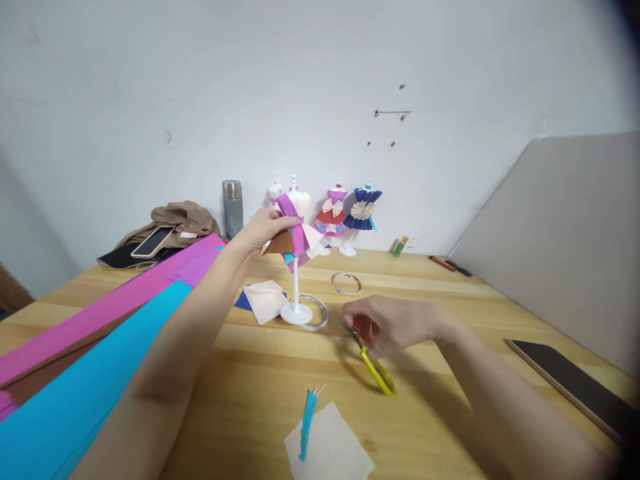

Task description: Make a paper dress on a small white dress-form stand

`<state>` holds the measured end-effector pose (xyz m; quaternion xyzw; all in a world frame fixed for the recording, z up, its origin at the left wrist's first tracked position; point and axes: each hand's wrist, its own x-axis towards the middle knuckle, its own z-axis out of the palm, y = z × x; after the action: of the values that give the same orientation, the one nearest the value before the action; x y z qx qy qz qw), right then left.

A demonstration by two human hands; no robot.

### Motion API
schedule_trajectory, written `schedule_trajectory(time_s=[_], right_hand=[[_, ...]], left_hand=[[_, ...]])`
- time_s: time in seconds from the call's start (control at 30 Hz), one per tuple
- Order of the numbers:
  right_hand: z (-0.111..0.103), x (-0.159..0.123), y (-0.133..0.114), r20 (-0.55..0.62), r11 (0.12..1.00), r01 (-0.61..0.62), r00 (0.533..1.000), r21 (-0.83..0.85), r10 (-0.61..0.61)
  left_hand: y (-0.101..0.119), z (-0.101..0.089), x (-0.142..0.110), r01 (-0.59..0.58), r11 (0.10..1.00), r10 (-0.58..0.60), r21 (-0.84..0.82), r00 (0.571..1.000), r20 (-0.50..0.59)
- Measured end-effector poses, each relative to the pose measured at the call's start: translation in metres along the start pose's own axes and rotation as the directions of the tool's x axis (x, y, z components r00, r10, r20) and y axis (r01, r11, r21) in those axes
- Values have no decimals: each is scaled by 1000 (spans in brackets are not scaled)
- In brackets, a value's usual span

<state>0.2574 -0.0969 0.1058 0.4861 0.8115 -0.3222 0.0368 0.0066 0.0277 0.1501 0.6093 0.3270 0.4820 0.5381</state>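
Left grip (pixel 280 227) clamped on paper dress (pixel 300 239), right grip (pixel 373 327) around yellow-handled scissors (pixel 373 367).

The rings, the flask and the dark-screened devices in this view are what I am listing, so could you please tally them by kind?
Rings: 2
Flask: 1
Dark-screened devices: 2
Total: 5

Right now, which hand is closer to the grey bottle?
The left. The left hand grips the small purple dress, a little right of the grey bottle; the right hand is much farther right, at the yellow-handled tool.
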Motion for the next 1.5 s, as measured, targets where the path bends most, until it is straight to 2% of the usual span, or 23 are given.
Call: schedule_trajectory(time_s=[0.07, 0.13, 0.17, 0.23, 0.3, 0.37, 0.43, 0.6, 0.63, 0.7, 0.77, 0.83, 0.9, 1.03, 1.1, 1.17, 1.23, 1.33, 1.4, 1.5], right_hand=[[-8, -10, 8, 29, 973, 89, 995, 214, -97], [-13, -15, 17, -1, 895, 185, 979, 406, -202], [-13, -15, 21, -62, 853, 229, 972, 469, -227], [-11, -11, 26, -265, 793, 320, 942, 519, -207], [-7, -1, 27, -473, 777, 386, 871, 498, -129], [-4, 9, 25, -586, 803, 373, 809, 464, -38], [-4, 15, 24, -600, 838, 311, 799, 449, 25], [-15, 2, 28, -529, 873, 172, 841, 456, 111], [-18, -2, 27, -521, 898, 110, 841, 425, 144], [-20, -7, 24, -516, 953, -105, 821, 285, 245], [-16, -4, 16, -532, 928, -353, 767, 116, 359], [-9, 6, 8, -553, 893, -446, 729, 62, 403], [1, 19, -1, -557, 889, -457, 728, 40, 400], [21, 43, -5, -487, 928, -369, 803, 42, 342], [26, 50, 1, -451, 951, -299, 839, 83, 304], [26, 53, 11, -439, 961, -230, 856, 151, 274], [20, 51, 22, -460, 958, -176, 847, 227, 265], [5, 38, 30, -545, 942, -100, 793, 322, 271], [-3, 28, 24, -586, 931, -26, 771, 364, 251], [-4, 20, 3, -597, 917, 93, 783, 389, 173]], left_hand=[[0, -2, 3, 1, 999, -4, -50, 998, -55], [-1, -2, 6, -7, 995, -3, -97, 994, -108], [-1, -2, 7, -15, 992, -1, -123, 992, -128], [-3, -1, 8, -24, 984, -3, -177, 988, -151], [-4, 1, 9, -24, 976, -11, -216, 987, -157], [-6, 2, 10, -16, 973, -20, -231, 988, -154], [-8, 3, 11, -7, 973, -27, -229, 989, -146], [-5, 2, 11, -7, 978, -28, -206, 986, -166], [-3, 1, 10, -16, 979, -20, -202, 984, -177], [0, -1, 10, -47, 979, 8, -199, 981, -193], [3, -4, 10, -84, 974, 39, -208, 977, -209], [2, -5, 10, -109, 967, 54, -230, 971, -232], [0, -4, 10, -128, 954, 54, -270, 963, -265], [-7, 4, 10, -127, 913, -1, -388, 950, -312], [-8, 8, 9, -85, 898, -57, -432, 951, -305], [-9, 11, 6, -47, 888, -95, -458, 954, -283], [-8, 13, 3, -10, 883, -116, -469, 964, -240], [-9, 17, -1, 18, 882, -111, -471, 979, -170], [-11, 22, -4, 24, 885, -99, -464, 986, -137], [-16, 33, -9, 25, 902, -76, -430, 992, -102]])
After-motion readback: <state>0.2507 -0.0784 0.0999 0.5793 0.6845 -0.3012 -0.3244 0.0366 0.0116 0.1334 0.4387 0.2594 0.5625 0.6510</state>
